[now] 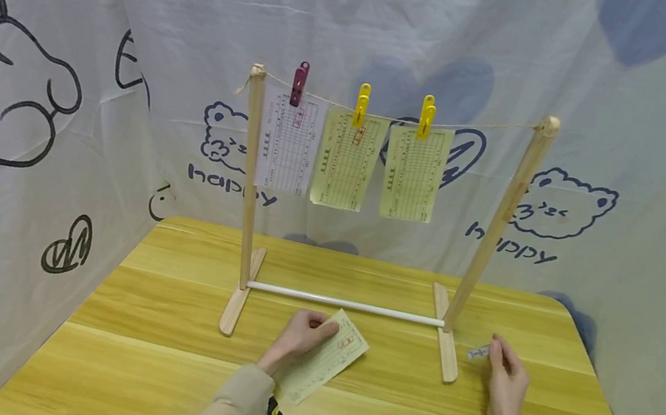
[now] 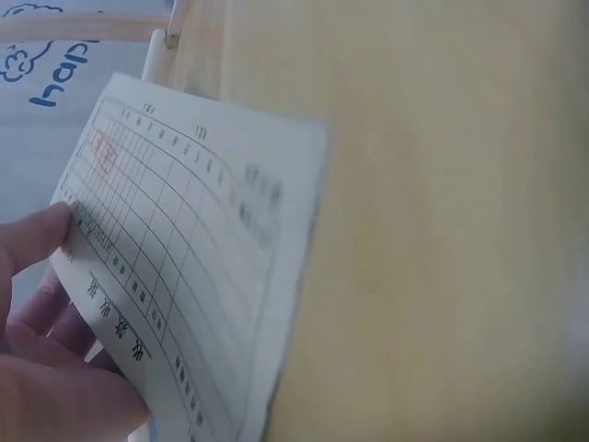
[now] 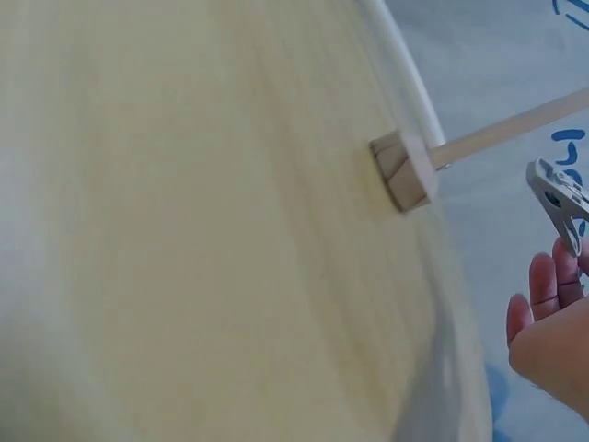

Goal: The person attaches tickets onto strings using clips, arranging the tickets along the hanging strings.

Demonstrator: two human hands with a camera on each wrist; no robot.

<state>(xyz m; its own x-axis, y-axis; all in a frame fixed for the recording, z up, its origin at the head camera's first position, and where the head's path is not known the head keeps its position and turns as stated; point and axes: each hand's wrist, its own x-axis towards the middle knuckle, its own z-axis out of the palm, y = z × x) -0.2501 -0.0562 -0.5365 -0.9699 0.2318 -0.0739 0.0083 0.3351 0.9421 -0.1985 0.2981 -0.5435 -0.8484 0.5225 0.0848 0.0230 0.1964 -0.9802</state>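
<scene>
My left hand (image 1: pixel 301 334) pinches a pale yellow-green printed receipt slip (image 1: pixel 322 366) by its edge, thumb on the printed face, over the table in front of the rack. In the left wrist view the slip (image 2: pixel 184 249) shows a ruled grid and a small red stamp; it bends slightly. A small grey clothespin (image 1: pixel 478 351) is gripped in my right hand (image 1: pixel 507 383), just right of the rack's right foot. The right wrist view shows this clothespin (image 3: pixel 558 201) at the frame's edge, its far part cut off.
A wooden rack with a right post (image 1: pixel 505 222) and white lower bar (image 1: pixel 343 303) stands on the table (image 1: pixel 147 367). From its string hang a white slip (image 1: pixel 286 148) under a dark red clothespin (image 1: pixel 299 84) and two yellow-green slips (image 1: pixel 348 166) under yellow clothespins (image 1: pixel 427 117). Patterned cloth hangs behind.
</scene>
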